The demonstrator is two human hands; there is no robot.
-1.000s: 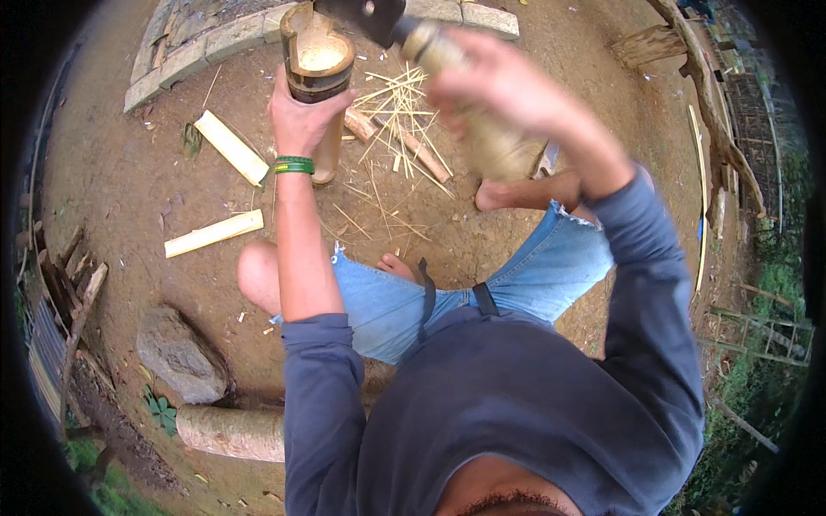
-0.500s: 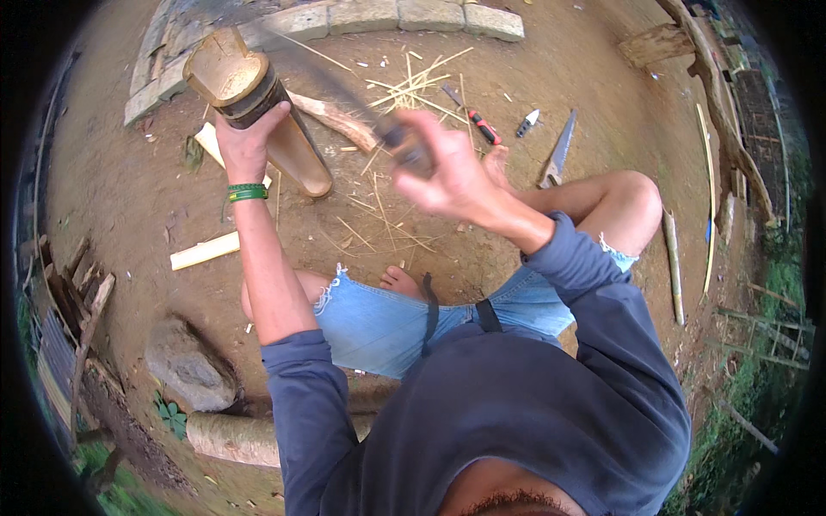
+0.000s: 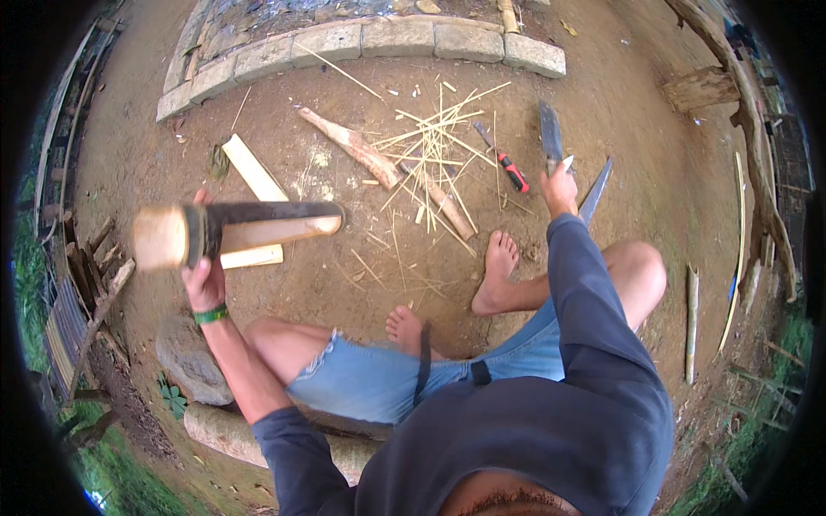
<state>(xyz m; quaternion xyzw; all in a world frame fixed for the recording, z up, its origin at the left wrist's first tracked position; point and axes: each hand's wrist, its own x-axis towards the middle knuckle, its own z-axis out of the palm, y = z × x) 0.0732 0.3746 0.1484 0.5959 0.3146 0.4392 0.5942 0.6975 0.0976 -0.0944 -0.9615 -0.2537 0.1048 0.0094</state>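
Note:
My left hand point(image 3: 205, 279), with a green band at the wrist, grips a thick bamboo section point(image 3: 241, 229) and holds it level above the ground at the left. The cut pale end of the section points left. My right hand point(image 3: 561, 185) is stretched far forward to the right and closed round the handle of a broad-bladed knife point(image 3: 550, 131), whose blade points away from me over the dirt. A second long blade point(image 3: 596, 189) lies just right of that hand. I sit with bare feet point(image 3: 497, 273) on the earth.
Thin bamboo slivers point(image 3: 434, 142) lie scattered ahead, with a red-handled tool point(image 3: 514, 173), a split wood piece point(image 3: 354, 148) and flat pale slats point(image 3: 251, 168). A stone block border point(image 3: 370, 41) runs along the top. A rock point(image 3: 185, 359) and a log lie at my left, and poles at the right.
The bamboo section has swung from upright down to level at my left. My right hand has moved away from it, out to the right and down to the ground with the knife.

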